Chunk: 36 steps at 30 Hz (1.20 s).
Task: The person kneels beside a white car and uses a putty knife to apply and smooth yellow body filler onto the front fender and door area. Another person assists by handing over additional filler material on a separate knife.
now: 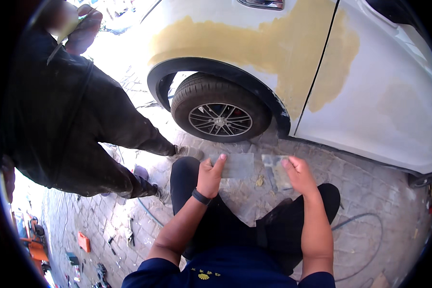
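My left hand is closed on a flat, greyish rectangular spreader, thumb on top. In my right hand is a second flat spreader, smeared with pale yellowish filler. The two spreaders are held apart above the paving, between my bent knees. Beyond them stands a white car with a black wheel arch and a tyre on a spoked rim. Tan filler covers a broad patch of its fender and runs onto the door.
A person in dark clothes stands close on my left, a thin-bladed tool in a gloved hand. An orange case and several tools lie on the paving at lower left. A hose curves over the ground to my right.
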Available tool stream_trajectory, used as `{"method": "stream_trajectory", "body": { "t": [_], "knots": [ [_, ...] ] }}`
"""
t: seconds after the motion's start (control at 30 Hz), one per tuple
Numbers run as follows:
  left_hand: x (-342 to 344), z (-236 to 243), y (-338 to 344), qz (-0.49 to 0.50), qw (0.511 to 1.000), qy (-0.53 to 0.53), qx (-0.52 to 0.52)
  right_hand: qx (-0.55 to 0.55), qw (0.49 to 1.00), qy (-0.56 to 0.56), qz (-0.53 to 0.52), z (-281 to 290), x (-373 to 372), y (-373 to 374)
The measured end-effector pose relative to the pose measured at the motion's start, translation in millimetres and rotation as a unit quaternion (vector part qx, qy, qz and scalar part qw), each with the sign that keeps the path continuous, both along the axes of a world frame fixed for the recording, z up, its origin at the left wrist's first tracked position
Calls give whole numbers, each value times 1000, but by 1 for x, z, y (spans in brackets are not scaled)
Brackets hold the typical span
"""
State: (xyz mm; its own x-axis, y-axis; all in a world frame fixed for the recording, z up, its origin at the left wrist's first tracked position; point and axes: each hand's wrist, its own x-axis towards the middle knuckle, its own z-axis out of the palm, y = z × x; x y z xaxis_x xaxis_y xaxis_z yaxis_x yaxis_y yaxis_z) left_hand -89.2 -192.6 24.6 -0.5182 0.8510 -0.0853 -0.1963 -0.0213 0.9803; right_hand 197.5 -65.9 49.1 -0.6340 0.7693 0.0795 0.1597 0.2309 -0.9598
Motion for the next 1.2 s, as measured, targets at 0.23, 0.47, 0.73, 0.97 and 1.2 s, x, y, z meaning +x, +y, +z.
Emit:
{"method": "stream_trajectory", "body": {
  "t": [0.23,0.47,0.73,0.97,1.2],
  "knots": [
    [27,-9,-3,-22,997,64,20,-311,864,354,-177,-16,-54,-20],
    [67,21,4,-151,962,-204,97,-365,875,290,-133,-28,-70,-37],
    [56,14,-5,-233,970,28,-62,-252,939,214,-92,-18,-49,-24],
    [45,32,11,-222,972,-32,-69,-85,993,71,-27,6,-31,-22],
    [10,53,55,-90,985,-21,143,-55,992,-6,-110,-30,-33,-15]
  ]
}}
